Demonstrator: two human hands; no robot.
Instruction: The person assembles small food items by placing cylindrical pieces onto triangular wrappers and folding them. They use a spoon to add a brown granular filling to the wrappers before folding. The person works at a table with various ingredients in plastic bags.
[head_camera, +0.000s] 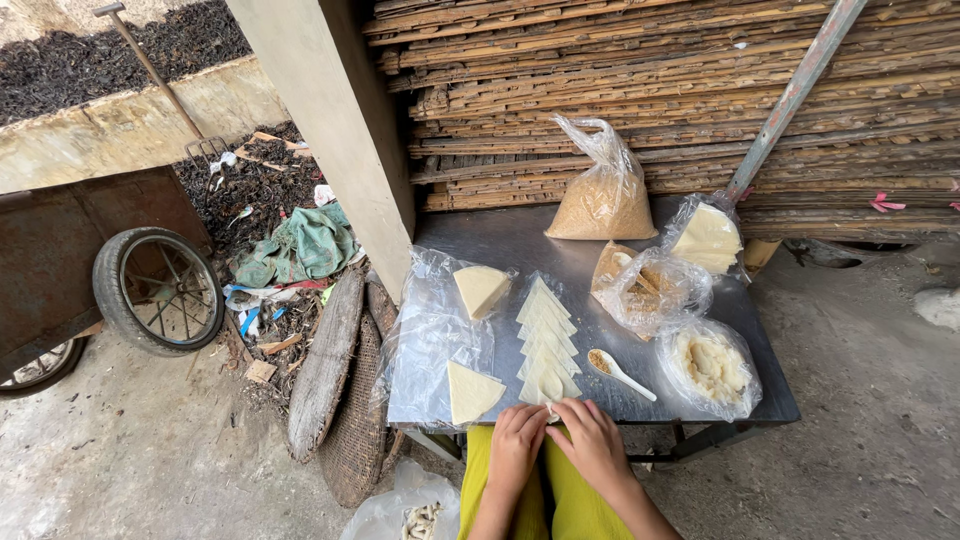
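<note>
Hands meet at the near edge of the grey metal table (500, 240): I see my left hand (517, 437) and right hand (592, 440), fingers curled, pinching one pale triangular dough wrapper (549, 388) between both grips, at the near end of the overlapping wrapper row (545, 325), beside the white spoon (622, 373).

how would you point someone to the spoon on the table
Find the dark metal table, then the row of pale triangles down its middle. Right of that row lies the spoon: white, filled with brown crumbs, the only utensil there.
</note>
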